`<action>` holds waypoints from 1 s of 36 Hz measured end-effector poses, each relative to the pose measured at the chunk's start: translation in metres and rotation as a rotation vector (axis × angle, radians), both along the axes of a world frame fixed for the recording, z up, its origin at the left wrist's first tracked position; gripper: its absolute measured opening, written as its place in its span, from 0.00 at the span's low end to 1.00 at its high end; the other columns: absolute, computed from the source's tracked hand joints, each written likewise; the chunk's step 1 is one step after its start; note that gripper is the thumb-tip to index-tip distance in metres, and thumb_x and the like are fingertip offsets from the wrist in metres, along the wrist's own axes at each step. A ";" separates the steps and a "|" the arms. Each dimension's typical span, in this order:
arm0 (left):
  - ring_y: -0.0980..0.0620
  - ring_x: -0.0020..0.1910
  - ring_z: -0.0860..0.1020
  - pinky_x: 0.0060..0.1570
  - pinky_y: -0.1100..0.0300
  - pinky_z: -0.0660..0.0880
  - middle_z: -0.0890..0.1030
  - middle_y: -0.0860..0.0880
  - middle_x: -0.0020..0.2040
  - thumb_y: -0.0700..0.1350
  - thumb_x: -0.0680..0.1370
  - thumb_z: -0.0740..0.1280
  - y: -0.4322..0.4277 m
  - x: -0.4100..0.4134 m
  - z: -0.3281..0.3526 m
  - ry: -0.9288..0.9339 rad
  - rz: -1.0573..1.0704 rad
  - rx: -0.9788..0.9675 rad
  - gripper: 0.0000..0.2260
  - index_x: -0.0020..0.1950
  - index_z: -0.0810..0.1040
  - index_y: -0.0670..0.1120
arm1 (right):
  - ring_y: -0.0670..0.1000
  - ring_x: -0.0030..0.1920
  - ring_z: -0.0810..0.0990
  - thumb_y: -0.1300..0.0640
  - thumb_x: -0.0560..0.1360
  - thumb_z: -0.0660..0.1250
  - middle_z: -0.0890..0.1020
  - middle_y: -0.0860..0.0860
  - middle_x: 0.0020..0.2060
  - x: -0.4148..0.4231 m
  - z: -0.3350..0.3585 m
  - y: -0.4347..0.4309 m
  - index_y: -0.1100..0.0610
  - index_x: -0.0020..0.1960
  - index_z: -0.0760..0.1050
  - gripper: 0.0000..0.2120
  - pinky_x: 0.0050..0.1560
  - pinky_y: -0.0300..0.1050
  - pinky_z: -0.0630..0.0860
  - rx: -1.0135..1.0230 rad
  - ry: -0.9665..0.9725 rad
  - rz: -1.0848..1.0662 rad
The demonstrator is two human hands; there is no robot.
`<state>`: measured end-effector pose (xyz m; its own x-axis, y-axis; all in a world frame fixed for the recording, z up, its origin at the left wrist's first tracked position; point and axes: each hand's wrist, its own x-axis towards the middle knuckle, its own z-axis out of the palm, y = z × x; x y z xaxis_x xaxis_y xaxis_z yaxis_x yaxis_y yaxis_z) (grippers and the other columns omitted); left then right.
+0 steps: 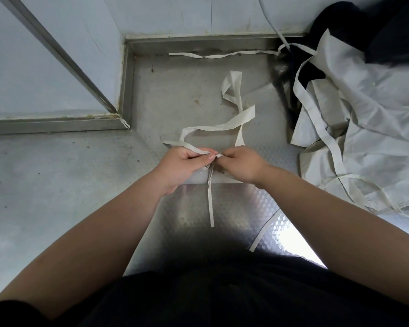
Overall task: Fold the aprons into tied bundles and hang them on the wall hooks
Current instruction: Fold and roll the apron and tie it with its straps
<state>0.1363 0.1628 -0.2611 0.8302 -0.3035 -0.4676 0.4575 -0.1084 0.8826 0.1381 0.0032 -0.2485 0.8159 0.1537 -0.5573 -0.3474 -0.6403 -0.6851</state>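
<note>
We are working with both hands close together over the steel table (175, 95), and between them we are gripping the pale tie (222, 127) of a folded apron (224, 180). Our left hand (182, 165) is curling round the tie, with thumb and forefinger pinching it where it is crossing toward the other hand. Our right hand (244, 165) is pinching the short end of the same tie, its fingertips almost touching those of the left. The folded apron is lying flat on the table directly under our hands, and we are seeing only its near edge below our wrists.

Beyond our hands the tie is running out in a loose, twisted loop across the table. From between our hands a thin tail (210, 204) is trailing straight back toward our body. Well to the right of our right hand a crumpled pile of pale aprons (368, 128) is lying with its ties tangled over it, and past that pile a dark cloth (387, 31) is lying. Far beyond our hands a long loose strap (222, 55) is stretching along the raised back rim of the table. To the left of our left hand the pale wall (57, 55) is meeting the table.
</note>
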 end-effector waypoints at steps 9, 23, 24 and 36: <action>0.56 0.57 0.78 0.61 0.63 0.72 0.82 0.48 0.55 0.37 0.75 0.68 0.003 -0.002 -0.002 0.044 -0.023 0.027 0.09 0.54 0.81 0.42 | 0.47 0.33 0.72 0.69 0.74 0.65 0.78 0.47 0.27 0.001 0.008 -0.011 0.55 0.36 0.74 0.12 0.42 0.39 0.70 0.698 0.310 -0.338; 0.58 0.40 0.79 0.46 0.64 0.75 0.82 0.54 0.38 0.40 0.76 0.68 -0.006 -0.032 -0.014 -0.169 0.527 0.272 0.08 0.40 0.79 0.52 | 0.54 0.36 0.75 0.65 0.73 0.61 0.74 0.55 0.30 -0.022 -0.011 -0.015 0.53 0.31 0.61 0.16 0.37 0.48 0.72 0.070 -0.168 -0.487; 0.57 0.40 0.79 0.47 0.61 0.75 0.82 0.53 0.39 0.41 0.77 0.68 -0.005 -0.033 -0.015 -0.178 0.535 0.300 0.08 0.40 0.79 0.52 | 0.54 0.36 0.74 0.65 0.73 0.61 0.75 0.54 0.31 -0.023 -0.011 -0.015 0.53 0.31 0.62 0.15 0.37 0.48 0.72 0.037 -0.190 -0.466; 0.53 0.44 0.78 0.45 0.64 0.72 0.81 0.54 0.41 0.41 0.77 0.66 0.006 -0.045 -0.015 -0.228 0.376 0.474 0.09 0.40 0.76 0.53 | 0.50 0.36 0.67 0.60 0.77 0.61 0.69 0.51 0.32 -0.037 -0.009 -0.024 0.59 0.37 0.67 0.10 0.37 0.43 0.65 0.098 -0.149 -0.516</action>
<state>0.0917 0.1688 -0.2759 0.9338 0.2241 -0.2790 0.3473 -0.3792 0.8577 0.1014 -0.0206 -0.2578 0.8683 -0.2427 -0.4327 -0.4940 -0.3433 -0.7988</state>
